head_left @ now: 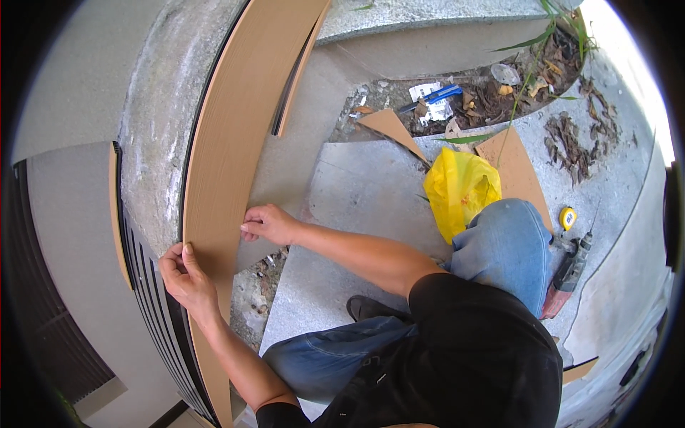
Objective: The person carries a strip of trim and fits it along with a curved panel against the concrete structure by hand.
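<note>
A long wood-grain plank with a dark backing edge stands along the rough concrete ledge. My left hand grips its left edge, thumb on the tan face and fingers curled over the side. At the opposite edge, my right hand has its fingers bent and pinched against the plank. A narrower strip of the same tan material lies beside the plank's upper part, with a dark gap between them. Below my left hand, black slats run along the ledge's side.
A yellow plastic bag rests by my knee, near tan offcuts. A blue utility knife lies among dry leaves at the back. To the right are a yellow tape measure and a power drill with a long bit.
</note>
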The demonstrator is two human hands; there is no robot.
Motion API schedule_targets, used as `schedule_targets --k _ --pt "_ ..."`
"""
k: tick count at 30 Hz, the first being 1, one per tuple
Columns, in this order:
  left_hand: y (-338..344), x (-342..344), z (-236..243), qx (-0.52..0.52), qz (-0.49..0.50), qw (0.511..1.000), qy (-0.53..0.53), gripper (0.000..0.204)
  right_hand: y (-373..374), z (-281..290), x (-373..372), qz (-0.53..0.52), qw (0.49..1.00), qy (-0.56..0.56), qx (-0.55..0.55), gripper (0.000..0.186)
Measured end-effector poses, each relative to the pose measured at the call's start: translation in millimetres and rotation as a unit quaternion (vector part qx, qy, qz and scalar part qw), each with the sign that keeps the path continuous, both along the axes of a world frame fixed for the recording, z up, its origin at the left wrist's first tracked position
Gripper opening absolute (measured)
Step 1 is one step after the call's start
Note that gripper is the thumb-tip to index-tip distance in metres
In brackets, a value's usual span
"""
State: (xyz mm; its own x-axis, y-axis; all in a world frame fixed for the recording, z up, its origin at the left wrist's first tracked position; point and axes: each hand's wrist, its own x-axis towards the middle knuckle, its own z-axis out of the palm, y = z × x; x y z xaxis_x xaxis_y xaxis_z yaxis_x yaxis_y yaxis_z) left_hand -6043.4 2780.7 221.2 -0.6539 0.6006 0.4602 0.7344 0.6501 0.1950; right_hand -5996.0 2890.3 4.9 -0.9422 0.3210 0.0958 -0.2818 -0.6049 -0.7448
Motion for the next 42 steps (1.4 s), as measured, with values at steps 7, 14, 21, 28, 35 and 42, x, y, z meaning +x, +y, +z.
schedule_targets --k 7,14,21,28,35,42 --pt "1.8 2.5 0.6 0.002 0.005 1.000 -0.014 0.017 -3.5 -3.0 -2.6 -0.002 1.000 0.001 -0.010 0.019" --pt "0.6 -0.3 -0.8 -0.002 0.002 1.000 -0.008 0.017 -5.0 -5.9 -4.9 -0.002 1.000 0.002 -0.019 0.019" --pt "4.4 4.5 0.6 0.006 0.004 1.000 -0.006 0.020 -5.6 -4.6 -4.0 0.001 1.000 0.003 -0.021 0.019" --pt "3.3 2.6 -0.6 0.011 -0.009 1.000 0.004 0.016 -5.7 -3.6 -3.9 0.005 0.999 -0.002 -0.035 0.019" --pt "3.4 3.4 -0.3 0.009 -0.005 1.000 0.004 0.016 -6.5 -5.5 -4.3 0.000 1.000 0.000 -0.032 0.019" --pt "3.6 3.2 0.1 0.011 0.005 1.000 -0.002 0.016 -8.8 -8.0 -6.5 0.000 1.000 -0.008 -0.021 0.020"
